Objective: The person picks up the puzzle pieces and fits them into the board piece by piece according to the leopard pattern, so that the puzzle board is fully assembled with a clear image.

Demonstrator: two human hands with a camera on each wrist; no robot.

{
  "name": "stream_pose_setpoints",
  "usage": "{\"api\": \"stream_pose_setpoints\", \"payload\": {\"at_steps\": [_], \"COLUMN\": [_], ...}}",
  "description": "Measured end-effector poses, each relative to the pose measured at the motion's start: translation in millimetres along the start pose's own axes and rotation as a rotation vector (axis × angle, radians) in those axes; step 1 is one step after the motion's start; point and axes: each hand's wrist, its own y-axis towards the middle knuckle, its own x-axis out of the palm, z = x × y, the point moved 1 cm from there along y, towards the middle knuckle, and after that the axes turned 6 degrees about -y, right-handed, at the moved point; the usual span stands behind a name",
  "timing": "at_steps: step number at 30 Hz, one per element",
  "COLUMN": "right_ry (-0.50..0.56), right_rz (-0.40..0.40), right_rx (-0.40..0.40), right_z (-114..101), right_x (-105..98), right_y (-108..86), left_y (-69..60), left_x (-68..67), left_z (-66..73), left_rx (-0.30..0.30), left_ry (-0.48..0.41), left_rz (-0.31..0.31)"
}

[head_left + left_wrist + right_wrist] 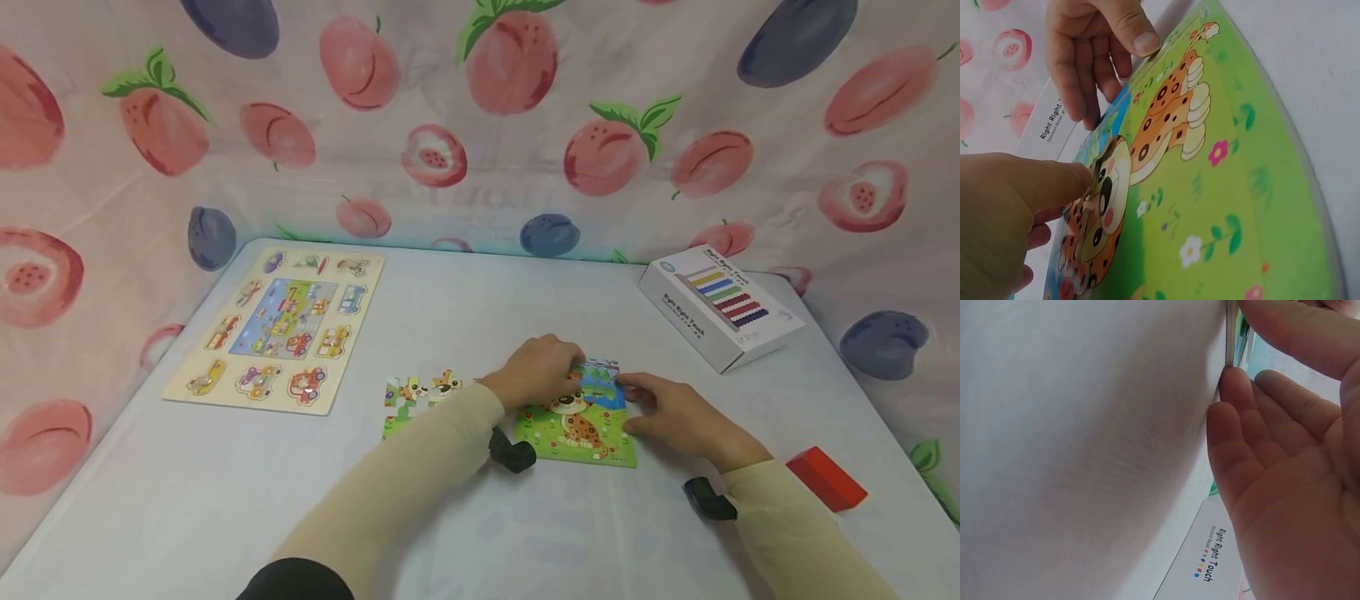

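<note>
Leaning over a square green-and-blue picture puzzle [581, 433] with a printed orange spotted leopard, the two hands meet it from either side. It lies flat on a white cloth-covered table [480, 312], nearer the person than the white box is. The left hand [534, 372] reaches across its upper left part; thumb and curled fingers come close together on a small spotted puzzle piece [1095, 167] at the leopard's head (the left wrist view shows this best). The right hand [678, 417] stands at the right edge, thumb and fingers spread apart, fingertips touching the side of the puzzle.

Just left of it, partly hidden by the cream left sleeve [420, 458], lies a second puzzle with white-and-orange animals [408, 404]. Farther left rests a beige board with vehicle pieces [285, 407]. A white printed cardboard box [723, 308] sits at the far right, and a red rectangular block [827, 478] lies beside the right sleeve [795, 525].
</note>
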Motion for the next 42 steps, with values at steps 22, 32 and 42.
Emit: {"api": "stream_pose_setpoints", "payload": {"at_steps": [22,32,42], "right_ry": [-0.010,-0.006,-0.008], "right_rz": [-0.004,-0.006,-0.004], "right_rx": [-0.028,-0.037,-0.035], "right_z": [-2.6,-1.7,-1.0], "right_x": [-1.3,-1.5,-1.8], "right_y": [-1.4,-1.6,-2.4], "left_y": [7.4,9.3,10.4], "left_x": [8.5,10.4,11.1], "left_z": [9.2,11.5,10.4], "left_rx": [0.003,0.017,0.011], "left_ry": [0.038,0.025,0.027], "left_rz": [0.021,0.040,0.045]}}
